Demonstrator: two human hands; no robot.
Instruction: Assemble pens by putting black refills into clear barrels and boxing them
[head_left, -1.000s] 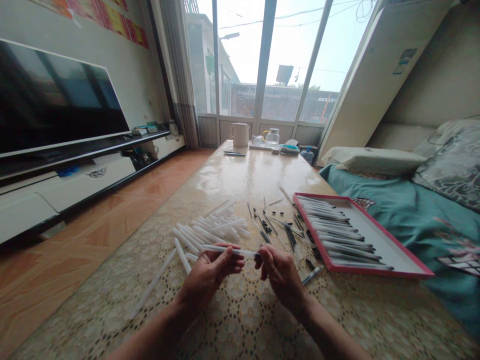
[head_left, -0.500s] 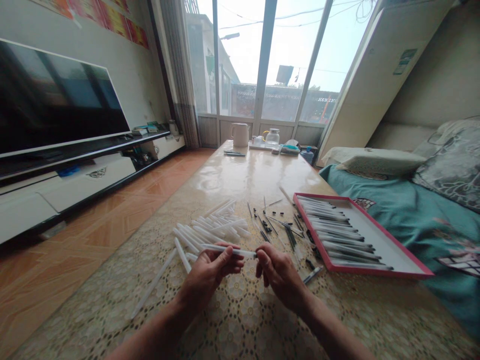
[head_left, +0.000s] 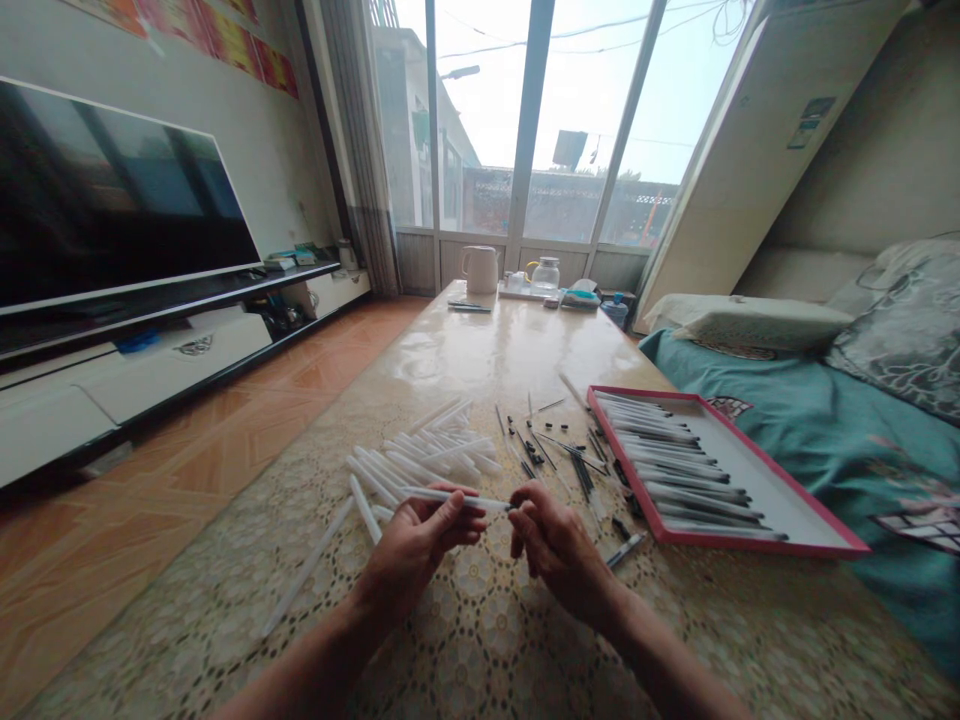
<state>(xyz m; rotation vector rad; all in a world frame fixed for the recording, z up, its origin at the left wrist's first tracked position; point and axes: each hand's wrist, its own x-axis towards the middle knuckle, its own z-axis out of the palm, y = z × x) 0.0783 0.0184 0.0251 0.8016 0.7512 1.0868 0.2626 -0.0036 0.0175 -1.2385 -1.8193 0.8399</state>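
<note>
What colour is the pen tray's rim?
Pinkish red; the rim shows best in the head view.

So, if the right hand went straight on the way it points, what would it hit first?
Probably the white tube held in the left hand: the right hand is right at its dark end, though exact contact is hard to see.

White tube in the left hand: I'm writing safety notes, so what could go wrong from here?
The white tube in the left hand could slip from its thumb-and-finger pinch. The right hand might scatter the loose black parts close by. The piled tubes could roll if the left hand bumps them.
</note>
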